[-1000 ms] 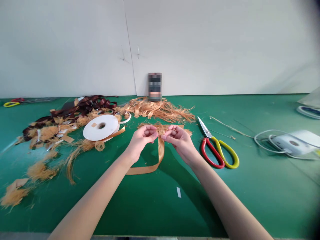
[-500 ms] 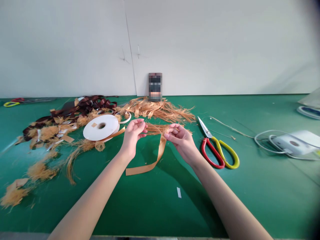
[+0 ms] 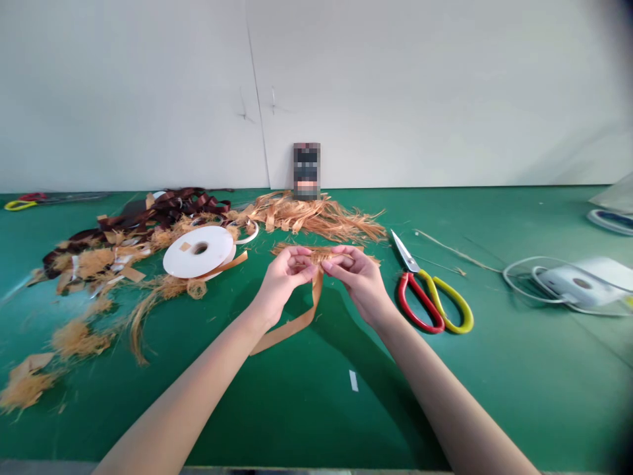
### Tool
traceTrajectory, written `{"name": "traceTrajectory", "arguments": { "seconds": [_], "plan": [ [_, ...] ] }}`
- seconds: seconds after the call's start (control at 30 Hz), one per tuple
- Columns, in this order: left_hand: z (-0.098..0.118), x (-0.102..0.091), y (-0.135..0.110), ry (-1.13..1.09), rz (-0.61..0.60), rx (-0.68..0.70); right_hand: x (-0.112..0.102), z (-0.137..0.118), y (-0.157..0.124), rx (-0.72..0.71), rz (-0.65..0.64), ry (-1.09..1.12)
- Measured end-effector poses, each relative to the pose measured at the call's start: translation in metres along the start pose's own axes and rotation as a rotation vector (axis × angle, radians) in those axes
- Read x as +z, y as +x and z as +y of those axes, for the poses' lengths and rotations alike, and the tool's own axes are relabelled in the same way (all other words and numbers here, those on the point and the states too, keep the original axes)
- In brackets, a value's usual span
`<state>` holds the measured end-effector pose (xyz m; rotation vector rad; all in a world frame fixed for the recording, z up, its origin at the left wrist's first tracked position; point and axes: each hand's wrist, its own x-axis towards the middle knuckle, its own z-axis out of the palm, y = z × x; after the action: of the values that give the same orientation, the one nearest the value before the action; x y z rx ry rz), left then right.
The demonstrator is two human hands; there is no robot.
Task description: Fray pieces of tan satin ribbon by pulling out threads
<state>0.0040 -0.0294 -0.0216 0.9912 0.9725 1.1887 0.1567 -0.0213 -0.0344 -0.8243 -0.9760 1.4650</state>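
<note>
Both hands meet above the green table around a small bundle of tan raffia-like strands (image 3: 322,253). My left hand (image 3: 291,269) pinches it from the left, thumb and fingers pressed together. From the other side my right hand (image 3: 352,265) grips the same bundle in a closed pinch, its thumb close to the left one. Loose strand ends poke out beyond both hands. A tan ribbon (image 3: 316,297) hangs from the bundle between the thumbs and curves down to the left, its end partly behind my left wrist. The exact wrap of the ribbon is hidden by my fingers.
Red-and-yellow-handled scissors (image 3: 428,297) lie right of my hands. On the left sit a white ribbon spool (image 3: 192,260), dark brown ribbon (image 3: 182,208) and frayed tan bundles (image 3: 93,262). More strands (image 3: 316,221) lie behind, near a pixelated upright object (image 3: 307,171). A white device (image 3: 586,282) with cable is at right.
My left hand has moved right along the strands, from apart to close beside my right hand, and now pinches the bundle. The ribbon's lower end now passes behind my left wrist.
</note>
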Motion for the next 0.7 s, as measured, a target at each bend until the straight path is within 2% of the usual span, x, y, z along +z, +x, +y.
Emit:
{"name": "traceTrajectory", "arguments": {
  "seconds": [0.3,0.6,0.7],
  "plan": [
    [0.0031,0.0025,0.0005,-0.128,0.052,0.049,0.0014,-0.0044,-0.0008,0.07,0.023,0.128],
    [-0.0008,0.0047,0.0012,-0.128,0.071,0.052,0.0042,-0.0004,-0.0006,0.007,-0.12,-0.056],
    [-0.0013,0.0044,0.0022,-0.133,0.091,0.06,0.0042,-0.0002,-0.0001,0.02,-0.127,-0.091]
  ]
}}
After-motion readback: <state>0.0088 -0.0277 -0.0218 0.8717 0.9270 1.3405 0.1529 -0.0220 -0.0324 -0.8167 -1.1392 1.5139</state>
